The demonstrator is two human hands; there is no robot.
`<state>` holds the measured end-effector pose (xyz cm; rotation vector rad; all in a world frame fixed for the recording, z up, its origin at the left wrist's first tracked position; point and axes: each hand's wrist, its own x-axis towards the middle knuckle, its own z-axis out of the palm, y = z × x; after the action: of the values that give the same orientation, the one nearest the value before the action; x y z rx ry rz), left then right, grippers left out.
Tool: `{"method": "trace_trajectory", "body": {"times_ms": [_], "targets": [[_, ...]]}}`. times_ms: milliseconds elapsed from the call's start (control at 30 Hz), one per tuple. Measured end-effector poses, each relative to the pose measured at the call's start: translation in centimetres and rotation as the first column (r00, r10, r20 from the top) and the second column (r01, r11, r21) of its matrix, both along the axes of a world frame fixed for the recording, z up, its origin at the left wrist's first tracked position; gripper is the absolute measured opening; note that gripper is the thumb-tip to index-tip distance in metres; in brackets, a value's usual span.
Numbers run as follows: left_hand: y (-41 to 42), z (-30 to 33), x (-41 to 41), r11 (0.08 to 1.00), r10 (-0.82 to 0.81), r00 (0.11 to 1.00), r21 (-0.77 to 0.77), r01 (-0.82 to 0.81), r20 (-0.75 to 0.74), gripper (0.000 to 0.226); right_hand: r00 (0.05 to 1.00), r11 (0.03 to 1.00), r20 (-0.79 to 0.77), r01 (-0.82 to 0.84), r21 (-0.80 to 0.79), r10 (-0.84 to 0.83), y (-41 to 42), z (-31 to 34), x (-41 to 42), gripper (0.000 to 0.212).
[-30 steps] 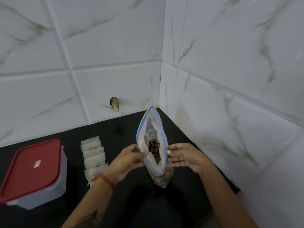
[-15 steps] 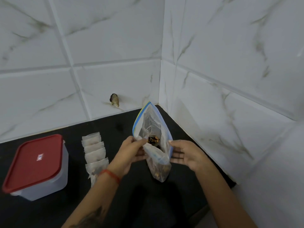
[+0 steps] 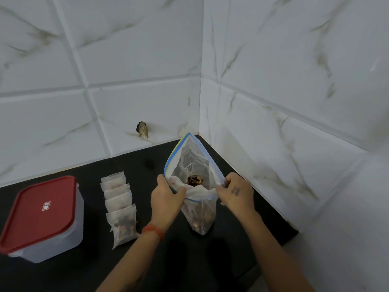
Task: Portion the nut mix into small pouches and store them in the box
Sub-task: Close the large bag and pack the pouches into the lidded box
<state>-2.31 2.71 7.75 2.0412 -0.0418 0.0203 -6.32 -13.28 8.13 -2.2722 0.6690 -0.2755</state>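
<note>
A clear zip bag point(image 3: 190, 165) with a blue and yellow seal stands on the black counter point(image 3: 147, 260), its mouth pulled wide. Brown nut mix point(image 3: 194, 179) shows inside it and through its lower part. My left hand point(image 3: 166, 197) pinches the near left rim of the bag. My right hand point(image 3: 236, 191) pinches the near right rim. A row of several small translucent pouches point(image 3: 120, 204) lies left of the bag, overlapping, with nuts inside. Further left is the clear box point(image 3: 63, 234), closed by a red lid point(image 3: 39, 211).
White marble-look tiled walls point(image 3: 284, 91) meet in a corner right behind the bag. A small dark chip point(image 3: 142, 129) marks the wall above the counter. The counter's right edge runs close past my right forearm.
The bag's mouth has been pulled wider. Both hands have shifted their hold to its near rim and now pinch it from either side.
</note>
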Motion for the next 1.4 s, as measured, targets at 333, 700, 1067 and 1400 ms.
{"method": "trace_trajectory", "body": {"times_ms": [333,700,1067,1400], "targets": [[1.1,3.2,-0.1,0.722,-0.355,0.874,-0.692,0.03,-0.332,0.017,1.0,0.433,0.023,-0.014,0.901,-0.015,-1.6,3.3,-1.6,0.017],[-0.2,4.8,-0.1,0.959,-0.146,0.965,-0.271,0.085,-0.216,0.015,0.99,0.882,0.002,-0.129,0.454,0.144,-0.3,5.8,-1.1,0.02],[-1.0,6.5,0.1,0.981,-0.123,0.956,0.177,0.077,0.267,0.014,0.965,0.975,0.167,-0.179,-0.133,0.201,0.4,7.1,-0.2,0.015],[-2.1,6.9,0.9,0.871,-0.392,0.916,-0.355,0.34,-0.085,0.017,0.927,0.913,0.057,-0.375,0.159,0.371,0.7,7.9,-0.3,0.058]]}}
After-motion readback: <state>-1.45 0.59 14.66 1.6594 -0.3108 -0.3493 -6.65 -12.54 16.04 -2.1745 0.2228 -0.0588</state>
